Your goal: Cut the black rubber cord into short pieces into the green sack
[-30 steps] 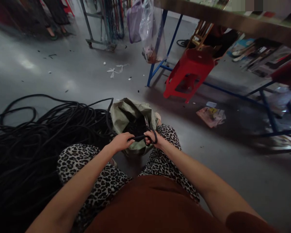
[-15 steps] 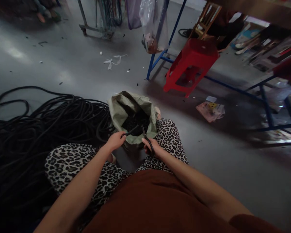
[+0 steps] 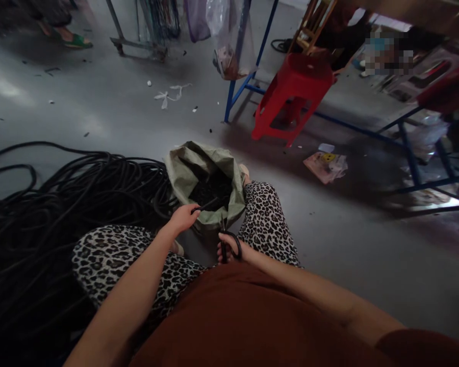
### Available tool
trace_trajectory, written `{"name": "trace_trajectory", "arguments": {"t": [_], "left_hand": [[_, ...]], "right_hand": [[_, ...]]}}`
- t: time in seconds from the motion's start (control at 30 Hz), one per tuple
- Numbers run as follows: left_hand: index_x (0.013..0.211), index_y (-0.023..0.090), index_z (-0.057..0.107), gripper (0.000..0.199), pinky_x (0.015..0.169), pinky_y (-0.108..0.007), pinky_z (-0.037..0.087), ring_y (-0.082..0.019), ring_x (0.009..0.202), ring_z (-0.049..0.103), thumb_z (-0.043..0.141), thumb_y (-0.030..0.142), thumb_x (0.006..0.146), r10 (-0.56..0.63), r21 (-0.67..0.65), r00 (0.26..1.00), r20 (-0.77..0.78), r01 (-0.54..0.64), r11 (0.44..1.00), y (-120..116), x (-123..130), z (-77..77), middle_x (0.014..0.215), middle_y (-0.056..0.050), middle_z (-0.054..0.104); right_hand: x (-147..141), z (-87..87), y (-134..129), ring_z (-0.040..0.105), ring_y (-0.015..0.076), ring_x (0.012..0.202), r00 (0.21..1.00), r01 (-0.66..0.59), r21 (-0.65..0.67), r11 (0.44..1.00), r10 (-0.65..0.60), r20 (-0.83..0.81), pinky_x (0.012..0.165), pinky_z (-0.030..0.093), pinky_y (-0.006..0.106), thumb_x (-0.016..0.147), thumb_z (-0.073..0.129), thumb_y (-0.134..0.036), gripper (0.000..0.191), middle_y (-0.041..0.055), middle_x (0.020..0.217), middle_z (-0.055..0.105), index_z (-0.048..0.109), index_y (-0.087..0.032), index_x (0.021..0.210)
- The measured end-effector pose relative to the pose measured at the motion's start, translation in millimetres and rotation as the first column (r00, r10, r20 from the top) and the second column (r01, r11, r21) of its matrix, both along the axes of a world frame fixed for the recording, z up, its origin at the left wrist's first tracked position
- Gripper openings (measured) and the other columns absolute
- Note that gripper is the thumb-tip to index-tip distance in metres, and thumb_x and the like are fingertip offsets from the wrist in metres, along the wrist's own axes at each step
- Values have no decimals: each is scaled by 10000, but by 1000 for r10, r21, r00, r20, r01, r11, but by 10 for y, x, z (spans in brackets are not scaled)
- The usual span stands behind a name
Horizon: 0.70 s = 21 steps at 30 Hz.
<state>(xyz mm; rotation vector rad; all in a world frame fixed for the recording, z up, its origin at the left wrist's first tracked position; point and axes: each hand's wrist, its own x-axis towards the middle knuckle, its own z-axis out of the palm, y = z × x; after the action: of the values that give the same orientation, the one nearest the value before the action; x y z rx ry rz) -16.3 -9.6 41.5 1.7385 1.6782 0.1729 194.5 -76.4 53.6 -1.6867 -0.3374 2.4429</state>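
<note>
Cords point(image 3: 110, 183) are cut off by the left edge, contents point(image 3: 210, 189) of the bag point(image 3: 180, 171) are obscured by darkness, scissors point(image 3: 224, 251) are partly hidden by the right hand point(image 3: 229, 247), and rack point(image 3: 137, 49) and table point(image 3: 413, 12) are cropped above.

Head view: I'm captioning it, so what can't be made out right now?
All in the head view:
Sack: bottom hidden by its dark contents.
Strip in the left hand: far end blurred against those contents.
Scissors: handles partly covered by the right hand; blade tips too small and blurred.
Cord: cut off by the left edge.
Table: top cut off by the upper edge.
</note>
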Motion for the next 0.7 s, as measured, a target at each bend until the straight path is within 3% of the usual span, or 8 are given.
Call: {"name": "trace_trajectory", "arguments": {"t": [0.1, 0.27, 0.37, 0.47, 0.6, 0.7], "left_hand": [[1135, 190, 592, 385, 860, -265, 438, -187, 966, 595, 462, 323, 798, 1, 11, 1000, -31, -1, 1000, 17, 22, -14, 1057, -57, 660], [1187, 216, 550, 402, 887, -265, 428, -177, 1008, 581, 402, 338, 834, -36, 61, 999, 23, 34, 998, 35, 69, -3, 1129, -37, 631], [1174, 224, 565, 420, 907, -261, 418, -176, 1044, 564, 385, 416, 847, -57, 71, 996, 69, 52, 996, 51, 107, 34, 1154, -25, 620], [1160, 215, 577, 419, 891, -271, 426, -187, 1026, 573, 405, 422, 839, -71, 58, 996, 55, 68, 996, 77, 142, 71, 1131, -37, 632], [1115, 191, 599, 391, 858, -287, 437, -204, 980, 588, 435, 385, 818, -64, 82, 998, 0, 64, 995, 124, 170, 83, 1074, -61, 652], [1086, 185, 607, 370, 818, -282, 453, -196, 911, 605, 455, 365, 801, -33, 102, 999, 5, 32, 994, 147, 178, 77, 1002, -58, 670]], "right_hand": [[17, 47, -91, 540, 131, 433, 998, 30, -109, 994, -35, -48, 453, 453, 243, 917, 342, -397, 348, 18, 533, 528, 476, -133, 734], [74, 42, -121, 527, 127, 432, 986, 114, -96, 989, -125, -113, 476, 462, 262, 914, 333, -372, 336, 13, 536, 521, 481, -137, 725], [133, 66, -27, 509, 115, 422, 975, 213, 98, 972, -205, -85, 480, 472, 275, 887, 404, -359, 273, 1, 559, 521, 493, -138, 752], [215, 140, 195, 510, 101, 428, 965, 240, 357, 903, -261, 12, 448, 458, 238, 844, 494, -330, 204, -2, 588, 533, 504, -136, 781], [283, 219, 539, 475, 85, 386, 972, 156, 372, 915, -208, 104, 400, 445, 226, 844, 499, -331, 223, -16, 549, 509, 480, -138, 733], [271, 175, 683, 458, 74, 366, 981, 76, 385, 920, -137, 134, 370, 430, 210, 853, 492, -345, 243, -19, 539, 508, 473, -140, 724]]}}
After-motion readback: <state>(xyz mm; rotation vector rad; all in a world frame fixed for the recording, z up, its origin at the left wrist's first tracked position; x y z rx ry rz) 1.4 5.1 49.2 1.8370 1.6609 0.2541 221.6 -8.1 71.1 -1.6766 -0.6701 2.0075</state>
